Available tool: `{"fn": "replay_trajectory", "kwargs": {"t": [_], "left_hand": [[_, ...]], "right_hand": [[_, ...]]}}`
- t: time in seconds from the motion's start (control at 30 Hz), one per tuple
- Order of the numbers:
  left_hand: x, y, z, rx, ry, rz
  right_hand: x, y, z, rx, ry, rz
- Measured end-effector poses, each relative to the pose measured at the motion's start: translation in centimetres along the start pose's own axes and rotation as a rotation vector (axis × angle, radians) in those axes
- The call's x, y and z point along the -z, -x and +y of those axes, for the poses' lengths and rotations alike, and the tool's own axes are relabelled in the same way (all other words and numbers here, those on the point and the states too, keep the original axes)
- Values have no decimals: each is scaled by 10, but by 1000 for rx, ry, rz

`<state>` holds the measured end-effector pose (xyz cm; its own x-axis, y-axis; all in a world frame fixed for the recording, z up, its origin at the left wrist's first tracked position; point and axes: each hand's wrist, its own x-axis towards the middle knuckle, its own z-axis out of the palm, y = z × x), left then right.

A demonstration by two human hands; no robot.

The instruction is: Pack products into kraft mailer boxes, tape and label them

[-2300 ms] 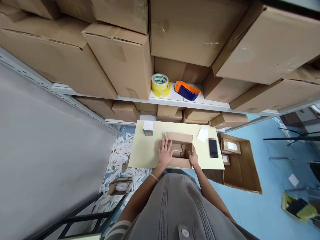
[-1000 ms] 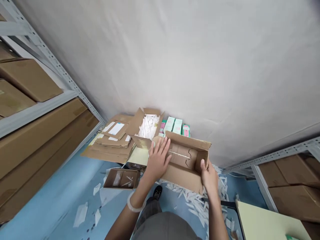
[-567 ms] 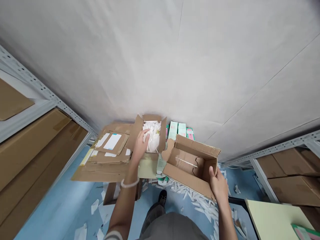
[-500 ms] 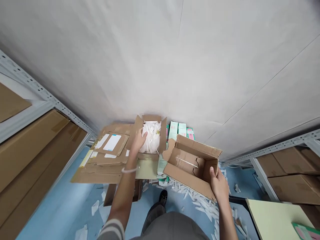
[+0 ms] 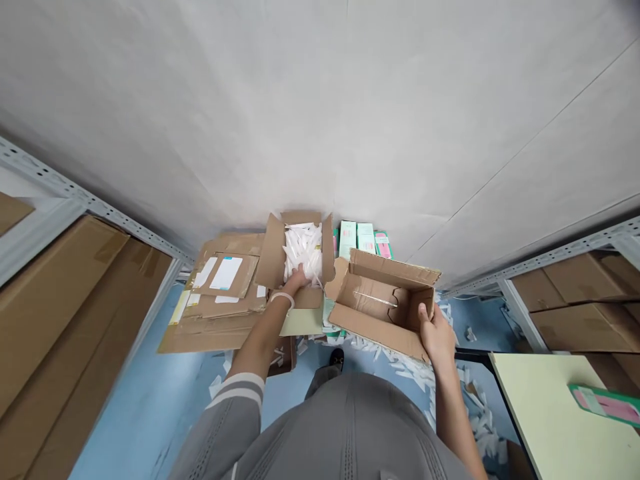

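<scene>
My left hand (image 5: 299, 279) reaches over the near edge of an open cardboard box (image 5: 273, 248) filled with slim white pieces (image 5: 303, 243). Its fingers touch the near end of the pile and are partly hidden, so I cannot make out whether they grip any. My right hand (image 5: 437, 339) grips the right end of a second cardboard box (image 5: 380, 333), thumb inside and fingers outside. That box is tilted with its opening towards me. Only a clear strip shows inside it, near the folded cardboard flaps.
Flattened cardboard (image 5: 210, 333) with white labels lies on the left. Green-and-white cartons (image 5: 349, 239) stand behind the held box. White scraps (image 5: 413, 370) litter the blue floor. Shelves with boxes flank both sides, and a pale tabletop (image 5: 545, 400) holds a green-and-pink package (image 5: 607, 405).
My left hand has moved from the filled box's left side to the near end of the white pieces. My right hand still holds the other box. The view has shifted slightly.
</scene>
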<state>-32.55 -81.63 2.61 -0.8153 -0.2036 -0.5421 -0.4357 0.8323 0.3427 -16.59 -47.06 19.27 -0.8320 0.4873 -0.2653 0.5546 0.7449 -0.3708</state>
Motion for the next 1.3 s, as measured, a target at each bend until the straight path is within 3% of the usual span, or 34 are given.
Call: {"fn": "replay_trajectory", "kwargs": {"t": [0.13, 0.27, 0.43, 0.57, 0.67, 0.77, 0.87, 0.97, 1.0, 1.1, 1.17, 1.23, 1.3], "left_hand": [[-6, 13, -8, -26, -4, 49], [13, 23, -7, -63, 21, 179], [68, 40, -6, -163, 60, 402], [126, 56, 3, -381, 268, 716], [164, 85, 21, -571, 439, 880], [185, 133, 49, -759, 527, 931], [180, 185, 82, -942, 545, 884], [150, 216, 114, -1110, 479, 726], [136, 221, 122, -1180, 411, 612], [95, 218, 139, -1357, 85, 124], [77, 211, 144, -1376, -56, -72], [73, 207, 145, -1371, -68, -105], [81, 208, 147, -1381, -7, -42]], "right_hand": [[2, 1, 1, 2, -17, 14], [7, 1, 3, 2, -19, 25], [12, -2, 3, 24, -18, 34], [13, -4, -3, 40, -12, 29], [13, -4, -8, 55, -16, 21], [11, -4, -11, 66, -33, 32], [8, -2, -12, 66, -52, 34], [6, -1, -14, 45, -64, 22], [5, -1, -14, 39, -67, 17], [3, 0, -15, 40, -71, 7], [3, 1, -14, 39, -66, 3], [2, 2, -12, 28, -60, 1], [3, 3, -11, 21, -56, 0]]}}
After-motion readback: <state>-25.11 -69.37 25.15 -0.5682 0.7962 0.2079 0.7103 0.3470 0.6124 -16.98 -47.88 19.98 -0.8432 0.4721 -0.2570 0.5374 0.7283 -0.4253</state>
